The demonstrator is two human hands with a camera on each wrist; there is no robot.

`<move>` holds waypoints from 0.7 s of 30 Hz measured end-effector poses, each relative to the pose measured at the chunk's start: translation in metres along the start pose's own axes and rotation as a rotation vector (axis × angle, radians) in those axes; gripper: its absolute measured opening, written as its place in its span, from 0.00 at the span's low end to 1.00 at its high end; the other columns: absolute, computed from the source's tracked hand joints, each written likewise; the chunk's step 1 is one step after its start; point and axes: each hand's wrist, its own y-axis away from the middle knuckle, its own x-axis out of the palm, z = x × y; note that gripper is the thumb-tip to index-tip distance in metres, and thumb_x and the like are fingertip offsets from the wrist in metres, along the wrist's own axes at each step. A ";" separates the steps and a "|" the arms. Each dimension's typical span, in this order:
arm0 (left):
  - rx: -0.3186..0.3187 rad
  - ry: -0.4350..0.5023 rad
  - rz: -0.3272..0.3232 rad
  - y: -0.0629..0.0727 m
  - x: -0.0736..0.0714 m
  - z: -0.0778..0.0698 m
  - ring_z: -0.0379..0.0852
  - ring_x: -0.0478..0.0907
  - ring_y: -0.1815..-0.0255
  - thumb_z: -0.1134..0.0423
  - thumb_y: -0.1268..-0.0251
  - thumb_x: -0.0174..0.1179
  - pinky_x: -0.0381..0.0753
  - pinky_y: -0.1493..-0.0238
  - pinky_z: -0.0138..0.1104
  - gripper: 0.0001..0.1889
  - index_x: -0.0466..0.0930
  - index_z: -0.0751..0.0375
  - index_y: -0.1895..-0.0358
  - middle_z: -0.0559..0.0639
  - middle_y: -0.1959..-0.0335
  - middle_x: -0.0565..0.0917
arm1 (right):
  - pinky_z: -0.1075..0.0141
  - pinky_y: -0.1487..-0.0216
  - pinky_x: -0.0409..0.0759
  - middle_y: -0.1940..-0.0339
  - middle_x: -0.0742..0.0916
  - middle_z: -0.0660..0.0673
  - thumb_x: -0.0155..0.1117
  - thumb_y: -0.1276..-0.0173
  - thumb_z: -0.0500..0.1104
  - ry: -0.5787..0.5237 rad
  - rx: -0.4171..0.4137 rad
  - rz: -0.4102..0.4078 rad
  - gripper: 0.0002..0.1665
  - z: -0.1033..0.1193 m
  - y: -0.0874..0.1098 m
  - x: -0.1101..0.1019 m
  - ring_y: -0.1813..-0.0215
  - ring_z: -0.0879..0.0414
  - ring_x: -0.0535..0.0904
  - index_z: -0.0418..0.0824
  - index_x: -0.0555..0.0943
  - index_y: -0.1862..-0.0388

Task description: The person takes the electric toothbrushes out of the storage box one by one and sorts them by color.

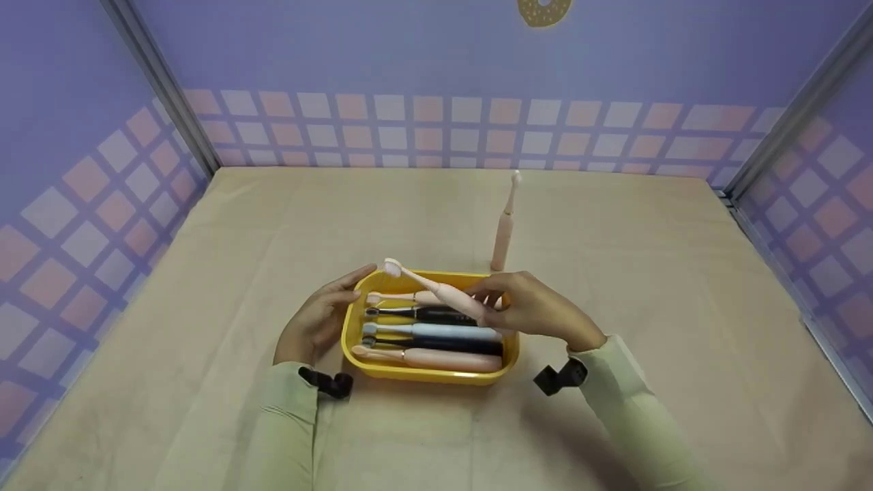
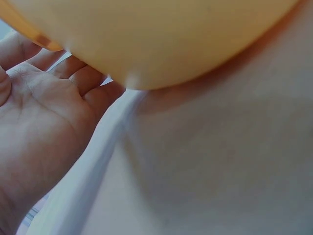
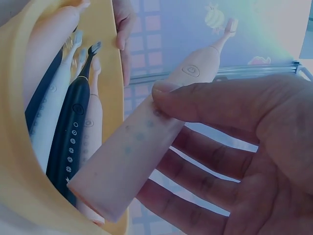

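Five electric toothbrushes (image 1: 450,332) lay in the yellow basket (image 1: 424,373), left hand (image 1: 317,317) loosely touching its ten-o'clock rim, right hand (image 1: 540,310) gripping a sixth (image 1: 453,299), a seventh (image 1: 502,242) remaining outside at one o'clock.

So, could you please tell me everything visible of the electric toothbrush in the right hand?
The pale pink electric toothbrush looks plastic, with a smooth, rounded handle, an oval power button, small marks below that, and a slim neck ending in a bristled brush head. The right hand grips its handle, holding it slanted over the yellow basket, brush head toward the person's left.
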 end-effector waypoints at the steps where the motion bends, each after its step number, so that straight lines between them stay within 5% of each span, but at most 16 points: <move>1: -0.001 0.002 0.000 0.000 0.000 0.000 0.48 0.67 0.30 0.71 0.29 0.47 0.69 0.32 0.38 0.29 0.58 0.54 0.25 0.54 0.27 0.62 | 0.64 0.60 0.82 0.63 0.88 0.46 0.64 0.39 0.31 -0.011 0.003 -0.009 0.17 0.000 0.000 -0.001 0.61 0.56 0.82 0.39 0.84 0.50; 21: 0.003 -0.038 0.002 -0.002 0.000 0.000 0.46 0.69 0.32 0.71 0.29 0.47 0.70 0.33 0.38 0.30 0.56 0.55 0.25 0.54 0.26 0.60 | 0.61 0.56 0.84 0.60 0.87 0.44 0.67 0.40 0.32 -0.128 0.008 -0.188 0.19 -0.010 0.003 -0.011 0.57 0.54 0.82 0.40 0.84 0.49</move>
